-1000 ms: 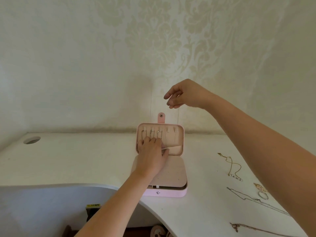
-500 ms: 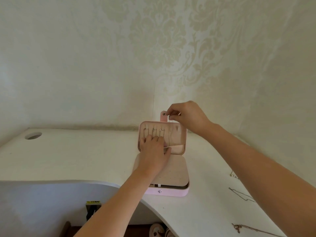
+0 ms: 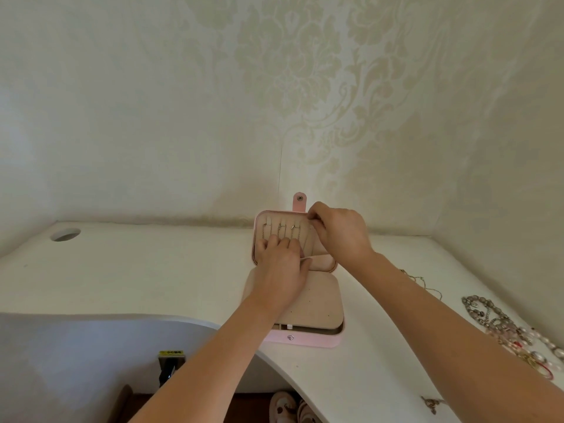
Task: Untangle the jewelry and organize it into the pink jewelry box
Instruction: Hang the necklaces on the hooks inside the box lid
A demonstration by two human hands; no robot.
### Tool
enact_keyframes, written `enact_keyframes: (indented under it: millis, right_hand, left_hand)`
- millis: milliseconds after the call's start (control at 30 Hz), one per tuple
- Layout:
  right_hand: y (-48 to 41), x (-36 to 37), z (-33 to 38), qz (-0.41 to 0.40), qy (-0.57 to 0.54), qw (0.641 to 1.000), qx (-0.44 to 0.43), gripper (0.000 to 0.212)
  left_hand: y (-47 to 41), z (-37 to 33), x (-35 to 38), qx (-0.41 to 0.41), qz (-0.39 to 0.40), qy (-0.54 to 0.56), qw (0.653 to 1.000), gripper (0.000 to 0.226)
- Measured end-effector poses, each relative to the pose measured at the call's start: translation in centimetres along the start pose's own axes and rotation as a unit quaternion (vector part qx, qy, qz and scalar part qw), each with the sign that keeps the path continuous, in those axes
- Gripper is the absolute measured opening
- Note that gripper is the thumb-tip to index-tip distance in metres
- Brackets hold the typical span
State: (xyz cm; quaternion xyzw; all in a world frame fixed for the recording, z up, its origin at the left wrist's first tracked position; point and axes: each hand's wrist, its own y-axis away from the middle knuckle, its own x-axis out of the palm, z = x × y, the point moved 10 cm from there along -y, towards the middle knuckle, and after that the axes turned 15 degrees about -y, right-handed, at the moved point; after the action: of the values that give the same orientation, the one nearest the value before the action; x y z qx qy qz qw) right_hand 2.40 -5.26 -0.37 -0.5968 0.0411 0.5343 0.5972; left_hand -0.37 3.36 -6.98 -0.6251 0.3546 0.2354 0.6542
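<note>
While left hand (image 3: 279,267) presses hung chains (image 3: 282,232) flat in pink jewelry box lid (image 3: 257,222) | right hand (image 3: 338,230) pinches, likely a necklace, at far-right corner | next: hook it precisely.

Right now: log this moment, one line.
pink jewelry box: open; left hand: pressing hung chains; right hand: pinching thin chain at lid top; tangled bead jewelry: outside box

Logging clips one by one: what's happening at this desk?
A person is filling an open pink jewelry box on a white desk. The left hand presses on the upright lid's lining, over three hung chains. The right hand pinches what looks like a thin chain at the lid's upper right. More jewelry lies at the desk's right.
</note>
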Motion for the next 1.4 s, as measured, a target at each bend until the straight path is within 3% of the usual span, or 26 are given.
enact_keyframes:
  millis: [267, 567, 800, 933, 1100, 1233, 1400]
  right_hand:
    - [0.0, -0.7, -0.6, 0.013, -0.111, 0.993, 0.024, 0.010]
    - [-1.0, -0.6, -0.8, 0.073, -0.092, 0.990, 0.077, 0.013]
    - [-1.1, 0.6, 0.3, 0.087, 0.008, 0.996, 0.013, 0.017]
    - [-1.0, -0.7, 1.5, 0.022, -0.002, 0.998, -0.062, 0.004]
    - [-1.0, -0.6, 1.6, 0.032, -0.005, 0.994, -0.101, 0.007]
    - [-0.8, -0.4, 0.6, 0.048, -0.053, 0.995, -0.075, 0.009]
    - [-1.3, -1.3, -1.2, 0.006, -0.125, 0.992, 0.002, 0.007]
  left_hand:
    - [0.0, 0.0, -0.2, -0.006, -0.006, -0.009, 1.000, 0.019]
    - [0.0, 0.1, -0.3, -0.010, -0.009, -0.017, 1.000, 0.021]
    - [0.0, 0.1, -0.1, -0.007, -0.010, -0.029, 1.000, 0.020]
    - [0.1, 0.2, -0.1, -0.008, -0.014, -0.029, 0.999, 0.021]
    - [0.1, 0.1, -0.1, -0.005, -0.015, -0.032, 0.999, 0.022]
    - [0.1, 0.1, -0.1, -0.005, -0.013, -0.026, 1.000, 0.022]
    - [0.0, 0.1, -0.1, -0.007, -0.002, -0.020, 1.000, 0.022]
